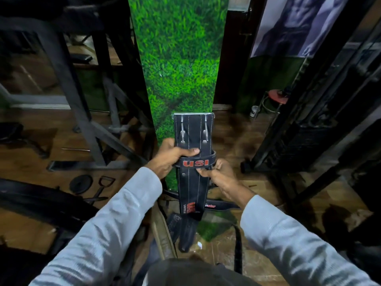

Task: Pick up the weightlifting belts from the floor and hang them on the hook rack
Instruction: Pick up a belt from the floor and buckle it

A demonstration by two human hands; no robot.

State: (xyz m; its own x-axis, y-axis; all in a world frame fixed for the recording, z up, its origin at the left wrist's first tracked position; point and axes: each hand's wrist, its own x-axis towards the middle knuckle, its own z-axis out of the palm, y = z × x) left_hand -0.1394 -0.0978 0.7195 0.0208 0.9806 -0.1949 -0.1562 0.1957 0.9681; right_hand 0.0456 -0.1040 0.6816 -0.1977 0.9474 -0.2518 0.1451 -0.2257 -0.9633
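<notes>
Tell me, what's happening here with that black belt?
A person in a gym holds a black weightlifting belt up against a grass-patterned pillar. The left hand grips its left edge; the right hand pinches its loop. More belts lie on the floor below. No hook rack can be made out.

Red "USI" reads upside down on the black belt's loop [194, 162] and lower end.

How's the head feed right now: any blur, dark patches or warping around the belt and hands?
Head view: strong wide-angle bending at the edges; room dim, machines nearly black; belt readable, "USI" logo sharp; right hand slightly motion-blurred, left hand clearer.
</notes>
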